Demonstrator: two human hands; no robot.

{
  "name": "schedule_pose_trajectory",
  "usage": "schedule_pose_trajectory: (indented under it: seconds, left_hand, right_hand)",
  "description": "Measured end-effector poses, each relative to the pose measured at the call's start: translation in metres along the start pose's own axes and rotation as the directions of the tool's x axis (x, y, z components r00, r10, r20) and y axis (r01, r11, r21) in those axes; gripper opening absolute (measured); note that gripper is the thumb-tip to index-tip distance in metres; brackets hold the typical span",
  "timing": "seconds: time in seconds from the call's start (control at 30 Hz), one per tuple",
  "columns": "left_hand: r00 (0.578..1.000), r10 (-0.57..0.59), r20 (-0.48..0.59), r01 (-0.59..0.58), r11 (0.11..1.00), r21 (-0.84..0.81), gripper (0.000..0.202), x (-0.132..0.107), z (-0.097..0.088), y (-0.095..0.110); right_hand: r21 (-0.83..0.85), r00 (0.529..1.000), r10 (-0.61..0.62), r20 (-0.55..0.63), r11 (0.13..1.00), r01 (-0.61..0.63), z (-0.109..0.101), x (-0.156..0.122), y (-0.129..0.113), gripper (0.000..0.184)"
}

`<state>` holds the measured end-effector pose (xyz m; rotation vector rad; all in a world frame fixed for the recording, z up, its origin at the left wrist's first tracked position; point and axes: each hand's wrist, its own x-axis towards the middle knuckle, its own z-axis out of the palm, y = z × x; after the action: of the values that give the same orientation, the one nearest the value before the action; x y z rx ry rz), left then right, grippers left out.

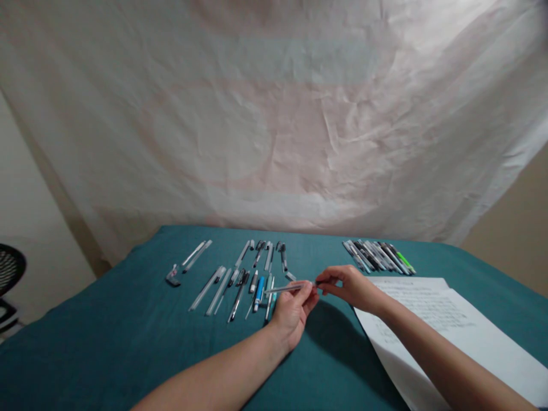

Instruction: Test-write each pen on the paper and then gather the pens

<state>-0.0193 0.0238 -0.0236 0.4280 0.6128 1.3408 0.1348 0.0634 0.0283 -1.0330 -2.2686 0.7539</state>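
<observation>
A clear, slim pen [285, 289] lies across the fingers of my left hand [293, 313], which is closed around it above the table. At the pen's right end, my right hand [346, 283] pinches a small dark part that I cannot make out well, perhaps a cap or plug. Just left of my hands lie a blue pen part [259, 294] and a grey-white one [254, 282]. A black-and-clear pen [238, 297] and a long clear barrel [207, 289] are farther left. Behind them rest several more pens and parts, such as a dark pen [283, 257].
A row of pens [377, 256], one bright green, lies at the back right. Written paper sheets [428, 319] lie under my right forearm. A small dark-and-clear object [173, 277] sits at left on the green cloth [128, 331]. A pale sheet [274, 114] hangs behind.
</observation>
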Motion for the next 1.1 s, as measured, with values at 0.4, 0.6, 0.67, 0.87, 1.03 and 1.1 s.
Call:
schedule_pose_trajectory:
  seconds: [0.4,0.6,0.67,0.87,1.03,1.1]
  left_hand:
    - [1.0,-0.016,-0.019,0.015,1.0,-0.005,0.017,-0.0001,0.0015,0.0014]
    - [1.0,0.001,-0.02,-0.001,1.0,0.011,0.016,0.0001,0.0005,0.0001]
    - [1.0,0.012,-0.011,-0.011,1.0,0.019,0.014,0.0005,-0.0005,-0.0009]
    - [1.0,0.024,0.003,-0.024,0.999,0.028,0.013,0.0021,-0.0029,-0.0024]
    - [1.0,0.002,-0.003,-0.002,0.999,0.04,0.014,0.0015,-0.0024,-0.0018]
    - [1.0,-0.004,-0.008,0.004,0.999,0.05,0.016,0.0013,-0.0022,-0.0014]
  right_hand:
    - [-0.055,0.999,0.007,0.046,0.998,-0.005,0.0013,-0.0018,-0.0044,0.021]
    - [-0.177,0.999,-0.017,0.037,0.984,0.023,0.0025,-0.0031,-0.0058,0.016]
    - [-0.219,0.999,-0.033,0.039,0.975,0.04,0.0021,-0.0033,-0.0055,0.015]
    - [-0.295,0.993,-0.118,0.029,0.948,0.121,0.001,-0.0042,-0.0028,0.011]
    - [-0.341,0.988,-0.152,0.02,0.928,0.149,0.0009,-0.0056,-0.0033,0.011]
    - [-0.355,0.988,-0.154,0.022,0.922,0.152,0.0006,-0.0059,-0.0039,0.011]
